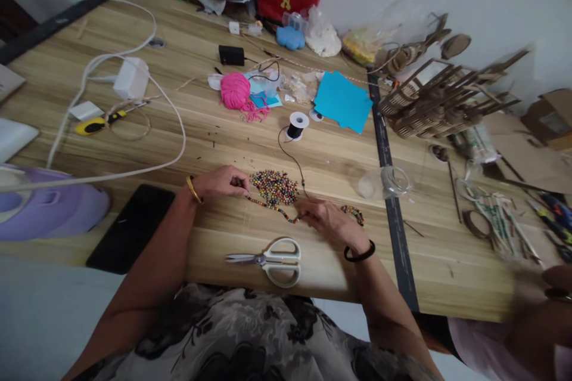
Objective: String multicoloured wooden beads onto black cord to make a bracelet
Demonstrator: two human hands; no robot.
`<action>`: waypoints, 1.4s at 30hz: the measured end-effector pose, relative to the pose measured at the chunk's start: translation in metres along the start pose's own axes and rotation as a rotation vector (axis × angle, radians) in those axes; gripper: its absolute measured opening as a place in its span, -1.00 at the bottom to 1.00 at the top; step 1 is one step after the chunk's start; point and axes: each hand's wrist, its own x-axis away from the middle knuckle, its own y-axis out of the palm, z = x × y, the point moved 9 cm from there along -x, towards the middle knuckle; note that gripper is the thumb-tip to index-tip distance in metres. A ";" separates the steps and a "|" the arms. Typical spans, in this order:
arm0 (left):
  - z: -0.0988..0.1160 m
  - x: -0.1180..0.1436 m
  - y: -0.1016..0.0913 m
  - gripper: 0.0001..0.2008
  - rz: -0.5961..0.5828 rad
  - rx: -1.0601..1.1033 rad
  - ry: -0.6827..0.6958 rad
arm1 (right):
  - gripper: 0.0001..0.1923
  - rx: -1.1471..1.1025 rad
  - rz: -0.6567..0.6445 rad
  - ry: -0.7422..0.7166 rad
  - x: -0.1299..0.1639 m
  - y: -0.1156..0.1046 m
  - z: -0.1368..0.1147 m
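Beadwork at lower centre of the frame: left hand (222, 182) pinches the strung beads (272, 207) beside the loose bead pile (274, 186), right hand (329, 221) presses fingers together on the strand; keeping it taut against the surface (210, 142) should help.

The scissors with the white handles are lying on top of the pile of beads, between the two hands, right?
Not quite. The head view shows the scissors lying on bare wood near the table's front edge, apart from the bead pile. The handles are white. The pile sits farther back, between the left hand and the right hand.
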 end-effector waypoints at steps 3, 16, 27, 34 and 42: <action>0.000 0.000 -0.001 -0.81 0.005 0.033 0.005 | -0.84 -0.077 -0.003 -0.034 0.000 0.002 0.000; 0.005 0.004 -0.010 -0.79 0.037 0.059 0.033 | -0.86 -0.209 -0.021 -0.076 0.000 -0.001 -0.001; 0.023 0.005 0.006 -0.81 -0.096 0.131 0.112 | -0.90 -0.326 -0.147 -0.145 -0.006 0.018 0.009; 0.021 -0.015 0.025 -0.74 -0.015 0.229 0.090 | -0.90 -0.260 -0.116 -0.138 -0.012 0.019 0.005; 0.028 -0.029 0.052 -0.73 0.043 0.376 0.062 | -0.89 -0.175 0.032 -0.131 -0.018 0.012 -0.006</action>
